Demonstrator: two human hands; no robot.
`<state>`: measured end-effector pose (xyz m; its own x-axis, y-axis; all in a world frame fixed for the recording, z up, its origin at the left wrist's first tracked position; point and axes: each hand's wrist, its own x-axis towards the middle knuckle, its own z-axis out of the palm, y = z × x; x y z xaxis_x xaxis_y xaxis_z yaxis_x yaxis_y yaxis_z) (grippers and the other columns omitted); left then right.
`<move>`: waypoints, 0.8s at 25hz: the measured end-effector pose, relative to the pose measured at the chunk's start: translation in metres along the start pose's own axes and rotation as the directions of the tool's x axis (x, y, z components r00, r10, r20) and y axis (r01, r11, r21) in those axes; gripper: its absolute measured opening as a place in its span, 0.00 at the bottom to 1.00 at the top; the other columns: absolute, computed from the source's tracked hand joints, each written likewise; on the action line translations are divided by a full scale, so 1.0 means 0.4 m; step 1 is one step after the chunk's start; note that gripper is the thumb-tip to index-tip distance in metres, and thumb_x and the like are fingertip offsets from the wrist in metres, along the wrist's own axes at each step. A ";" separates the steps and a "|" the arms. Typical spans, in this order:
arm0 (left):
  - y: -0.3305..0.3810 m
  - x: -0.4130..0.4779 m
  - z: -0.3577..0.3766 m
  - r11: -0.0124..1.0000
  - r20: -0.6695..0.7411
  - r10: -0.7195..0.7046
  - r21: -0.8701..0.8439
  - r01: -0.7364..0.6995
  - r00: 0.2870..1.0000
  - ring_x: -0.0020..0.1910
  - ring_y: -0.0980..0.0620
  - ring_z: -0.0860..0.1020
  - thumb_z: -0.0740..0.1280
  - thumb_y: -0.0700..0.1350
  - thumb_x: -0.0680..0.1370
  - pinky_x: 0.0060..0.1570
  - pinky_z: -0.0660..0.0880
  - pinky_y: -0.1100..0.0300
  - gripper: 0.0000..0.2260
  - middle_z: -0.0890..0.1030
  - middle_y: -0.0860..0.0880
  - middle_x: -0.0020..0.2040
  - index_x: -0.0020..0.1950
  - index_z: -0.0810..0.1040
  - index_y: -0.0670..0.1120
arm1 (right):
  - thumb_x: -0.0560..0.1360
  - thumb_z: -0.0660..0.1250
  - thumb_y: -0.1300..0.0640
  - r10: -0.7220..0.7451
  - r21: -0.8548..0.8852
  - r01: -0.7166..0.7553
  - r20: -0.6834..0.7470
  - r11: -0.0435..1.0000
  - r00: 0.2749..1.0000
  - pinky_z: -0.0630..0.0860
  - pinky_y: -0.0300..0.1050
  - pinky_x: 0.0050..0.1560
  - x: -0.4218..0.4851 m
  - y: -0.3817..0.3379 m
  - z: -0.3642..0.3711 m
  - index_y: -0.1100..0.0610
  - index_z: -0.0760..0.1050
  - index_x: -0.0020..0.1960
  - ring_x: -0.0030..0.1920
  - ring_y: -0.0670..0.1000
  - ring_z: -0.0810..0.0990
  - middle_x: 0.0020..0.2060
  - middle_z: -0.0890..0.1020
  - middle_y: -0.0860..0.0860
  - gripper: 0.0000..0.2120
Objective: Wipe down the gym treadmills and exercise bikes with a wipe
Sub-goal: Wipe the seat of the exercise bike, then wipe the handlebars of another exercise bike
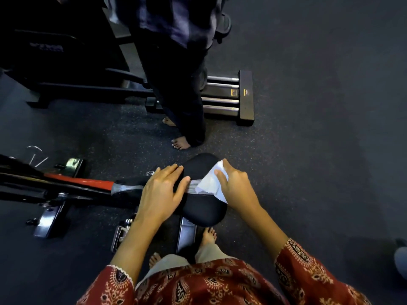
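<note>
A black exercise bike saddle (201,209) with a grey stripe across its middle sits just below me. My left hand (161,192) lies flat on the saddle's left side, fingers spread, steadying it. My right hand (236,187) presses a white wipe (210,183) against the saddle's right side, fingers pinching the wipe's upper edge. The bike's red and black frame (88,182) runs off to the left.
Another person stands barefoot (180,143) just beyond the saddle, in dark trousers. Behind them lies a black machine base with steel rails (226,95). A dark machine (57,62) fills the upper left. My own bare feet (208,235) stand by the bike's rear base on dark rubber flooring.
</note>
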<state>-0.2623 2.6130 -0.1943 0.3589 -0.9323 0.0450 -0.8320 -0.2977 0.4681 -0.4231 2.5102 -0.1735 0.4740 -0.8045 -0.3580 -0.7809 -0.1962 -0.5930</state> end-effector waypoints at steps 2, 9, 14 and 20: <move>0.009 -0.011 -0.012 0.999 -0.004 -0.022 -0.031 0.021 1.000 0.58 0.42 0.79 0.56 0.57 0.77 0.64 0.68 0.46 0.26 0.80 0.40 0.58 0.59 0.81 0.39 | 0.83 0.57 0.56 -0.036 -0.038 0.034 -0.055 0.999 0.998 0.71 0.50 0.56 -0.034 -0.013 -0.019 0.56 0.68 0.71 0.61 0.59 0.75 0.62 0.77 0.56 0.18; -0.021 -0.116 -0.134 0.982 -0.191 -0.147 -0.143 0.120 0.971 0.55 0.45 0.80 0.62 0.52 0.76 0.56 0.76 0.51 0.19 0.82 0.44 0.56 0.58 0.81 0.41 | 0.78 0.62 0.64 -0.428 0.012 0.438 -0.188 0.899 0.884 0.71 0.54 0.55 -0.062 -0.185 0.001 0.57 0.74 0.64 0.51 0.55 0.75 0.54 0.70 0.52 0.15; -0.113 -0.312 -0.287 0.941 -0.423 -0.338 -0.177 0.289 0.841 0.57 0.46 0.79 0.64 0.51 0.78 0.55 0.75 0.54 0.17 0.81 0.45 0.57 0.59 0.80 0.41 | 0.73 0.65 0.69 -0.693 0.062 0.699 -0.097 0.712 0.714 0.67 0.41 0.47 -0.113 -0.408 0.122 0.65 0.75 0.52 0.49 0.58 0.77 0.48 0.79 0.58 0.08; -0.207 -0.698 -0.459 0.805 -0.621 -0.553 -0.226 0.548 0.556 0.58 0.46 0.78 0.65 0.49 0.79 0.54 0.76 0.51 0.16 0.80 0.46 0.60 0.62 0.79 0.42 | 0.72 0.64 0.70 -0.888 0.141 0.878 0.021 0.458 0.460 0.60 0.35 0.42 -0.337 -0.667 0.357 0.68 0.78 0.46 0.44 0.55 0.74 0.44 0.78 0.62 0.05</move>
<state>-0.2160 2.9356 -0.0836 0.9221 -0.2260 0.3140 -0.3774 -0.7043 0.6013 -0.2207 2.7512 -0.0700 0.9198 -0.1841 0.3465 0.1154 -0.7172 -0.6873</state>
